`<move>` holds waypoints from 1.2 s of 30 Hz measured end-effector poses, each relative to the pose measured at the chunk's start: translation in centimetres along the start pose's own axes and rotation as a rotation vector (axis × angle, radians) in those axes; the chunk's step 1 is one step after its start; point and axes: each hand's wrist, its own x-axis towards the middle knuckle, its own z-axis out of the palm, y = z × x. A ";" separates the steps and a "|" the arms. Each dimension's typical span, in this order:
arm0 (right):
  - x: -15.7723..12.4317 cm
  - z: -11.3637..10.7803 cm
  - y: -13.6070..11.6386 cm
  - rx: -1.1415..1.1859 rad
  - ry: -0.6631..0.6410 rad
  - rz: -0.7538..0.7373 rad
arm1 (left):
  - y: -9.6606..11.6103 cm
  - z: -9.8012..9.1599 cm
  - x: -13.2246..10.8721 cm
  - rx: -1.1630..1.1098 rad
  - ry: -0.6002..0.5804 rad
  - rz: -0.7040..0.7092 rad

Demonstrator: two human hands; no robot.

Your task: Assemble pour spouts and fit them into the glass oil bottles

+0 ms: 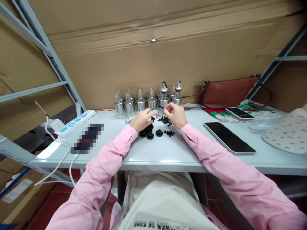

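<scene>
My left hand is closed around a silver pour spout with a dark lower end. Thumb and forefinger of my right hand pinch a small, thin black piece just right of the spout. Under my right fingers lie several black lever-like pieces. Nearer me are ribbed black stoppers and a cluster of tiny black caps. More silver spouts lie left of my left hand, partly covered by it. Behind stand several glass bottles with steel bands; two carry spouts.
A white power strip and a pixelated dark object are on the left. To the right lie a large phone-like device, a smaller device, a brown bag and a dotted item. Cardboard closes the back.
</scene>
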 end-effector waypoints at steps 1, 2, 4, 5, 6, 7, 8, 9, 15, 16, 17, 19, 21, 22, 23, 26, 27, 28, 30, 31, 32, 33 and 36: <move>-0.1 0.0 -0.5 0.045 0.025 -0.018 | 0.0 0.0 0.0 -0.004 0.000 0.001; -0.2 0.0 -0.9 0.076 0.035 -0.033 | 0.0 0.0 0.0 -0.011 -0.003 0.003; -0.5 0.0 -1.5 0.107 0.029 -0.055 | 0.1 -0.1 0.0 -0.021 -0.013 0.009; -0.5 0.0 -1.6 0.110 0.022 -0.063 | 0.1 -0.1 0.0 -0.022 -0.018 0.011; -0.6 0.1 -1.6 0.107 0.016 -0.071 | 0.1 -0.1 0.0 -0.022 -0.020 0.011; -0.6 0.1 -1.5 0.100 0.011 -0.078 | 0.1 -0.1 0.0 -0.023 -0.019 0.013; -0.6 0.2 -1.4 0.092 0.007 -0.082 | 0.1 -0.1 0.0 -0.025 -0.018 0.015; -0.6 0.2 -1.2 0.085 0.001 -0.087 | 0.1 -0.1 0.0 -0.027 -0.016 0.017; -0.6 0.4 -0.8 0.073 -0.033 -0.104 | 0.1 -0.2 0.0 -0.010 -0.004 0.009; -0.6 0.4 -0.8 0.077 -0.035 -0.107 | 0.2 -0.2 0.0 -0.004 -0.003 0.004; -0.6 0.4 -0.9 0.080 -0.037 -0.110 | 0.2 -0.3 0.0 0.001 -0.002 0.001; -0.6 0.4 -0.9 0.079 -0.043 -0.115 | 0.4 -0.4 -0.1 0.008 0.010 -0.001; -0.6 0.4 -1.0 0.071 -0.054 -0.120 | 0.5 -0.5 -0.1 0.016 0.043 -0.002; -0.6 0.4 -0.9 0.065 -0.060 -0.123 | 0.5 -0.5 -0.1 0.016 0.064 -0.005; -0.6 0.4 -0.9 0.059 -0.064 -0.125 | 0.5 -0.5 -0.1 0.011 0.084 -0.010; -0.6 0.3 -0.9 0.044 -0.067 -0.131 | 0.5 -0.5 -0.1 -0.025 0.119 -0.017; -0.6 0.3 -1.0 0.041 -0.066 -0.133 | 0.5 -0.5 -0.1 -0.035 0.115 -0.016; -0.6 0.3 -1.0 0.038 -0.064 -0.135 | 0.5 -0.4 -0.1 -0.044 0.106 -0.014; -0.6 0.2 -1.1 0.028 -0.063 -0.140 | 0.6 -0.5 -0.1 -0.067 0.081 -0.009; -0.6 0.2 -1.2 0.020 -0.064 -0.145 | 0.6 -0.5 -0.1 -0.084 0.071 -0.006; -0.6 0.2 -1.3 0.013 -0.067 -0.152 | 0.7 -0.5 -0.1 -0.103 0.066 -0.003; -0.6 0.1 -1.3 0.005 -0.069 -0.160 | 0.7 -0.6 -0.1 -0.123 0.064 -0.001; -0.6 0.1 -1.3 -0.004 -0.075 -0.174 | 0.8 -0.6 -0.2 -0.161 0.069 -0.001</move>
